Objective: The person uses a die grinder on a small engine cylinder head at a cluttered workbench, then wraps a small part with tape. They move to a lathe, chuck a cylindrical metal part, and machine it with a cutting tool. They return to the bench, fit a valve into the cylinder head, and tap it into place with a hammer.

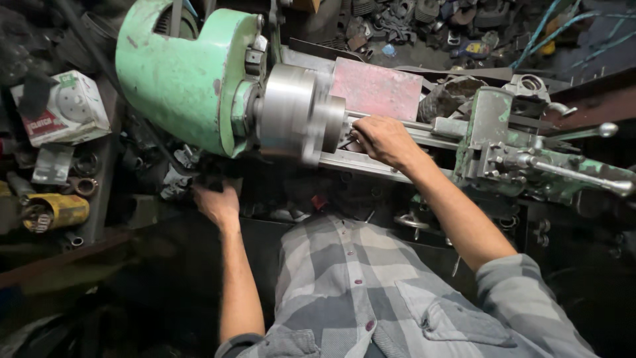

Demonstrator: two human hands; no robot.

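Observation:
A green metal lathe (pixel 185 73) fills the top of the head view, with its grey round chuck (pixel 295 113) blurred as if turning. My right hand (pixel 383 139) rests on the lathe bed (pixel 371 164) just right of the chuck, fingers curled toward the chuck face; whether they pinch a small part is hidden. My left hand (pixel 217 202) reaches down under the green headstock, fingers closed on something dark that I cannot make out. The tool carriage (pixel 503 142) with long metal handles (pixel 583 176) sits to the right.
A white and red cardboard box (pixel 59 109) and a yellow can (pixel 56 212) lie on a shelf at the left. Scrap metal parts pile up behind the lathe (pixel 424 23). Blue hoses (pixel 563 26) hang at the top right. A pinkish metal plate (pixel 376 89) stands behind the bed.

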